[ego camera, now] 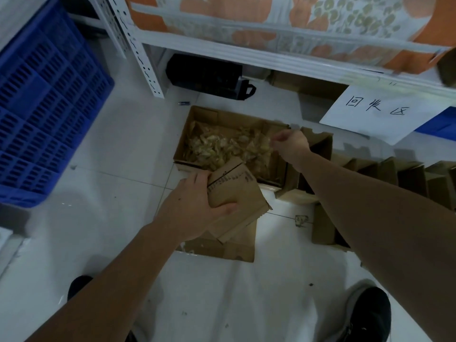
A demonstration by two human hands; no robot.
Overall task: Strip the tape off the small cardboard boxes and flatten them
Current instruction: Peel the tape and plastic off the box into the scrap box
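My left hand (195, 206) grips a small flattened cardboard box (234, 191) with black print, held tilted above the floor. My right hand (291, 144) reaches over the right end of an open cardboard carton (182, 144) filled with crumpled strips of tape (222, 146); its fingertips are pinched together, and whether a strip is between them is too blurred to tell. Flattened cardboard (222, 250) lies on the floor under the held box. Several small upright boxes (407, 176) stand in a row at the right.
A blue plastic crate (47, 99) stands at the left. A white shelf post (138, 48) and shelf rail run across the top, with a handwritten paper sign (377, 109) hanging at right. A black bag (209, 75) sits under the shelf. My shoes (367, 314) are on the white tile floor.
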